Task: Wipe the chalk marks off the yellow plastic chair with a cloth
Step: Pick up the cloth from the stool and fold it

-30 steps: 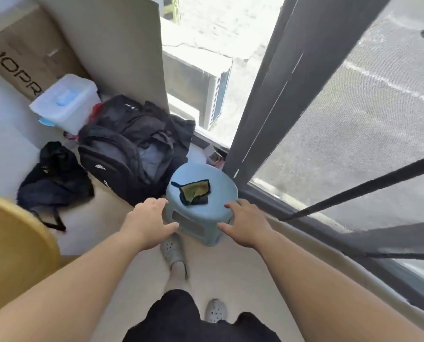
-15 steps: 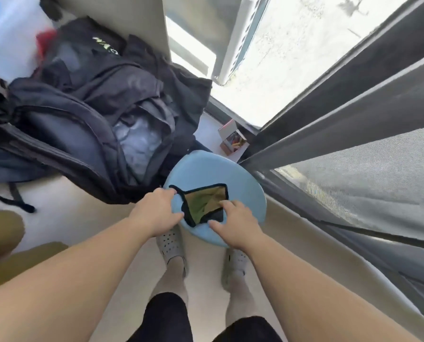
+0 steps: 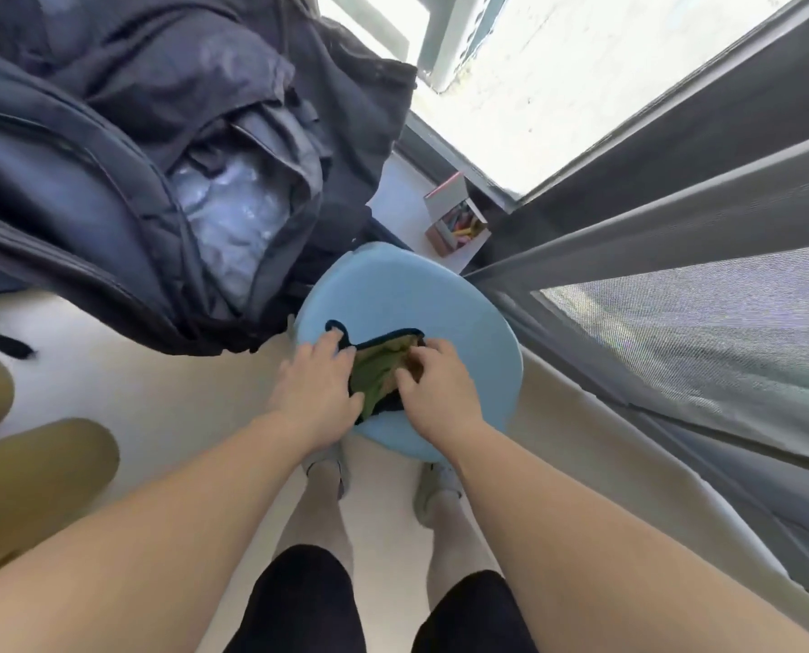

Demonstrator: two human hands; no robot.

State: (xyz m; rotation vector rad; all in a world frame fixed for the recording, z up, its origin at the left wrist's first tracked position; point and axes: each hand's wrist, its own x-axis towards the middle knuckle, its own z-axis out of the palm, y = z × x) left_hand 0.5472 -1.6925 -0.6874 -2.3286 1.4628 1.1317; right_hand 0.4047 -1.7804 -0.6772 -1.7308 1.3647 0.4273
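The cloth (image 3: pixel 378 372) is olive green with a black trim along its edge. It lies crumpled on the round seat of a light blue stool (image 3: pixel 393 285), toward the near side. The left hand (image 3: pixel 315 393) presses flat on its left edge, and the fingers (image 3: pixel 421 355) of the right hand (image 3: pixel 435 388) curl into its bunched right side. The yellow plastic chair (image 3: pixel 40 468) shows only as two dull yellow rounded parts at the left edge, on the floor, well apart from the cloth. No chalk marks can be made out on them.
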